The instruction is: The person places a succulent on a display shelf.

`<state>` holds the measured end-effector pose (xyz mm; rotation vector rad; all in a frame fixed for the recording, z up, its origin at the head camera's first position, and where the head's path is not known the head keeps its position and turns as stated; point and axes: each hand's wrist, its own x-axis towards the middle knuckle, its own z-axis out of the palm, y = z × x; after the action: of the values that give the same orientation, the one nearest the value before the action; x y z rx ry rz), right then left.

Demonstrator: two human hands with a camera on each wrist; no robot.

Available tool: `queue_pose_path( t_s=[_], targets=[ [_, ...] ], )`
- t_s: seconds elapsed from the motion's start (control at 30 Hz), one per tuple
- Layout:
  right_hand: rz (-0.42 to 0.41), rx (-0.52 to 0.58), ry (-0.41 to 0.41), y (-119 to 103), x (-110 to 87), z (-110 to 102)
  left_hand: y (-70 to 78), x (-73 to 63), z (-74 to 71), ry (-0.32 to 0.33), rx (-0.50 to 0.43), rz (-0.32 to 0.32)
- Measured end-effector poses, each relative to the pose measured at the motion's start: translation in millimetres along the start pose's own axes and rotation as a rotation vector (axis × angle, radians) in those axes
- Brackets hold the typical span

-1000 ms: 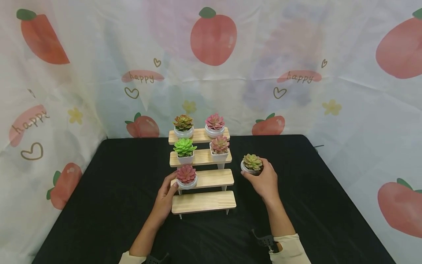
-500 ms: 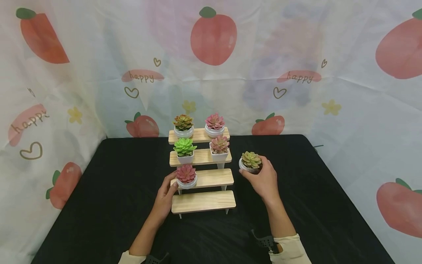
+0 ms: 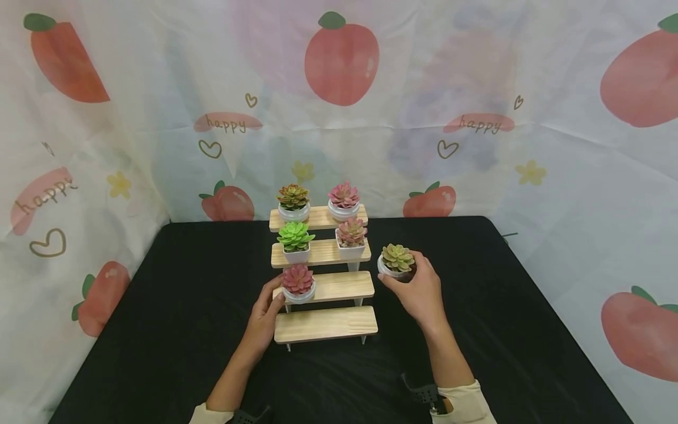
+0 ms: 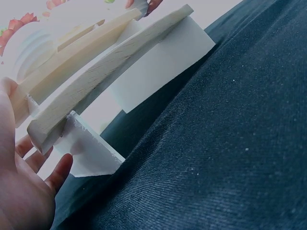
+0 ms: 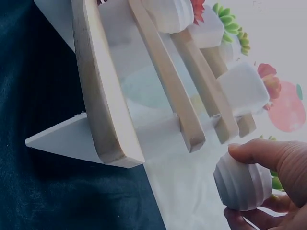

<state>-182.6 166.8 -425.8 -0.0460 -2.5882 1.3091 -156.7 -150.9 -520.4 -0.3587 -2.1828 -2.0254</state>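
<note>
My left hand (image 3: 263,315) is at the left end of the third shelf down. Its thumb and forefinger hold the left side of a ribbed white pot with a red succulent (image 3: 298,279), and its other fingers hang below the shelf end in the left wrist view. My right hand (image 3: 421,288) grips a round white pot with a yellow-green succulent (image 3: 397,258), thumb on one side and fingers on the other. That pot is held in the air to the right of the wooden tiered stand (image 3: 326,324). The right wrist view shows the ribbed pot (image 5: 242,184) pinched between thumb and fingers.
The stand's top tier bears a brownish succulent (image 3: 293,197) and a pink one (image 3: 344,196). On the second tier are a bright green succulent (image 3: 295,237) and a dusty pink one (image 3: 352,233), both in square pots. A black cloth (image 3: 503,330) covers the table; a printed curtain (image 3: 344,147) hangs behind.
My right hand has moved slightly left toward the stand with the yellow-green succulent. My left hand keeps its place at the red succulent.
</note>
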Motion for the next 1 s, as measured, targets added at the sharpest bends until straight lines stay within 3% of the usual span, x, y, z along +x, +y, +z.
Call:
queue_pose_path(
  t_s=[1.0],
  targets=[
    [-0.061,0.005,-0.028,-18,-22.1,13,-1.9,-0.8,-0.3,0.008,0.010,-0.021]
  ],
)
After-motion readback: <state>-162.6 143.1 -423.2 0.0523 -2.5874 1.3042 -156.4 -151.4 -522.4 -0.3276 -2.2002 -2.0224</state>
